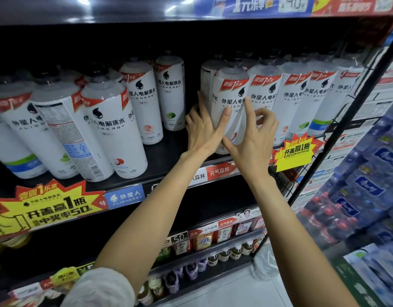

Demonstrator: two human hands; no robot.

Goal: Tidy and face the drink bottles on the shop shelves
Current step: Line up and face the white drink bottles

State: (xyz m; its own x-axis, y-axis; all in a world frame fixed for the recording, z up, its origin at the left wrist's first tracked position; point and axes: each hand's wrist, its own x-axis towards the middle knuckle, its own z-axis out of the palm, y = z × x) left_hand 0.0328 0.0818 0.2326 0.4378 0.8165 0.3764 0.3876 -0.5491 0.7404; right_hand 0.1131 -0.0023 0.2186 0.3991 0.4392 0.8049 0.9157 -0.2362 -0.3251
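- Plainly, both hands worked one white bottle (pixel 232 100) at the front of the shelf (pixel 169 151), around one o'clock in view.
- Left hand (pixel 203 131): grip spread, straight fingers pressed flat on the bottle's left side.
- Right hand (pixel 254 138): forefinger straight against the label, the other fingers loosely curled, holding nothing.
- Its label looked turned a little left of its neighbours (pixel 297 96) at two o'clock, so facing seemed unfinished.
- Risk, as I judged it: with no closed hold, a hard twist could tip the tall bottle off the shelf edge or knock the neighbour touching it.
- A backward bottle (pixel 65 134) at nine o'clock still needed turning.
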